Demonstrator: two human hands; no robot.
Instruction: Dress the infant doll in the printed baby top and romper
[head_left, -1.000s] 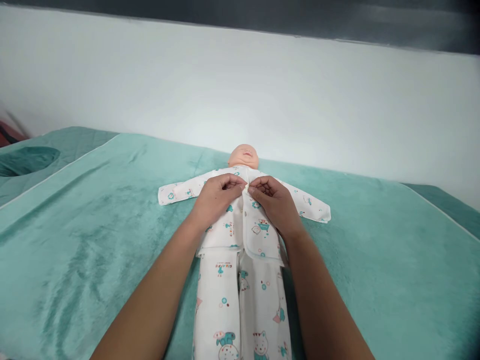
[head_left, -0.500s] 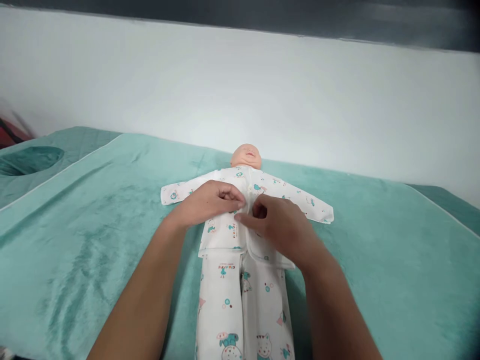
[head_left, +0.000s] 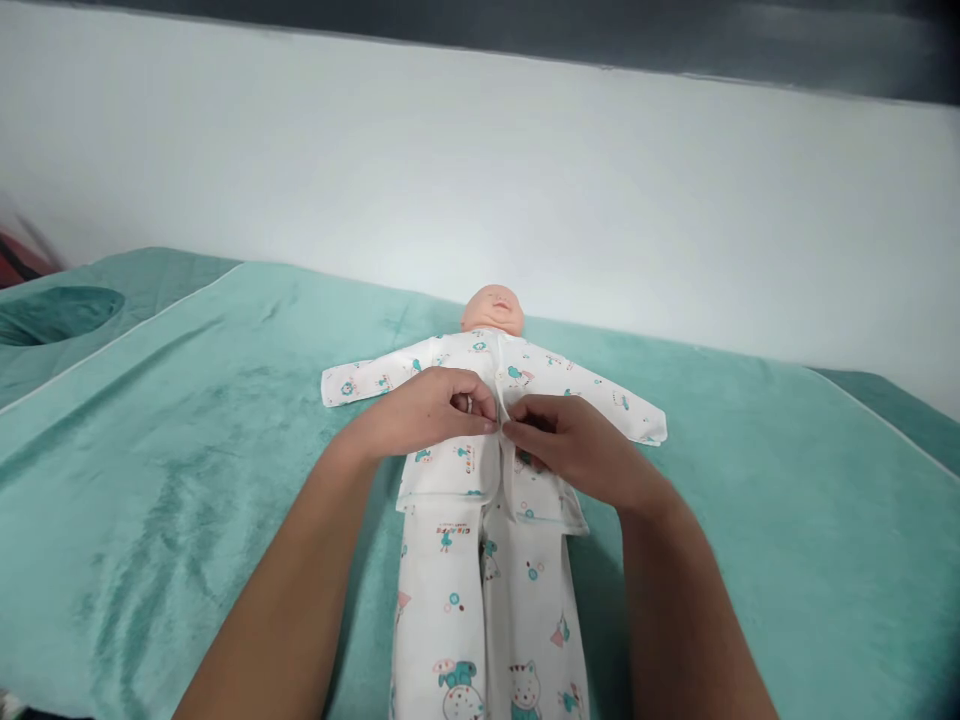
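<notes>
A baby doll [head_left: 493,308] lies on its back, head toward the wall and arms spread wide. It is dressed in a white printed baby shirt [head_left: 454,478] with a front opening down the middle, and matching printed trousers [head_left: 442,620]. My left hand [head_left: 439,405] pinches the shirt's left front edge at mid-chest. Facing it, my right hand [head_left: 566,440] pinches the other front edge, the fingertips of both hands almost meeting at the opening. Whatever fastener lies between the fingertips is too small to make out.
Soft green cloth [head_left: 225,480] covers the bed under the doll. Behind it rises a white wall [head_left: 480,180] with a dark band along the top. At the far left are a green quilted piece with a round hollow [head_left: 60,315] and a red object [head_left: 19,262].
My right hand has shifted slightly right and closed its fingers on the shirt edge. My left hand has moved a little down and right, and both sets of fingertips now meet at the opening.
</notes>
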